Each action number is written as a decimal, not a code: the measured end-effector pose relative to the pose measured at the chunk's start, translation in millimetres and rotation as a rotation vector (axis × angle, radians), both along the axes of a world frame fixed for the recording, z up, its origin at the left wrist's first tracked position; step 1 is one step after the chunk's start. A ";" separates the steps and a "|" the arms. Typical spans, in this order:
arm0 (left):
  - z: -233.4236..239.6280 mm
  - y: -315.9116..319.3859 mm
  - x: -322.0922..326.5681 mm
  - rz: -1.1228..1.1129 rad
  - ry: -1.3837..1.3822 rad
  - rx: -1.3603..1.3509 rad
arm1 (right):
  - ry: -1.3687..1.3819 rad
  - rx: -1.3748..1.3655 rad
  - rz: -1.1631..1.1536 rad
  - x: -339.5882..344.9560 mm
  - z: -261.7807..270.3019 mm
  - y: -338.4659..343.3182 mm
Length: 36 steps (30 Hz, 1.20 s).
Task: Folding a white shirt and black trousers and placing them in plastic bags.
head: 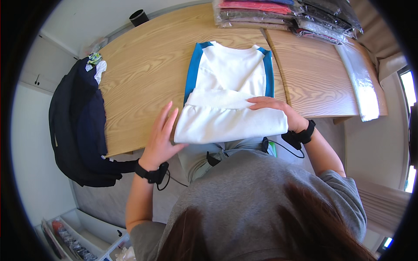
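A white sweatshirt (233,67) with blue side panels lies on the wooden table, neckline away from me. Its lower part is folded up, so the ribbed hem (217,99) lies across the body. The thick folded edge reaches past the table's front edge, above my lap. My left hand (163,137) is at the fold's left corner, fingers spread and thumb near its lower edge. On the right, the fingers of my right hand (277,109) lie over the fold beside the hem; the thumb is hidden by the cloth.
Bagged folded garments (256,14) are stacked at the back, with more bags (326,19) beside them. Clear plastic sleeves (361,84) lie on the right tabletop (310,75). Dark clothes (78,124) hang at the table's left end. A seam divides the tabletops. A white bin (88,228) stands lower left.
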<state>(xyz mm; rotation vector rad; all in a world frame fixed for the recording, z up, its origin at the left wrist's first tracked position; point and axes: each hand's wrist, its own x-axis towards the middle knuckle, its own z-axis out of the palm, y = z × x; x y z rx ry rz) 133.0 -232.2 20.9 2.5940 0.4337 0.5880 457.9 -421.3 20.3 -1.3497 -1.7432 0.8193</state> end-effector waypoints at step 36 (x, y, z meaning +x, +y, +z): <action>-16.4 103.3 157.6 0.386 0.127 -0.662 | 0.319 -0.430 -0.850 78.8 5.0 39.0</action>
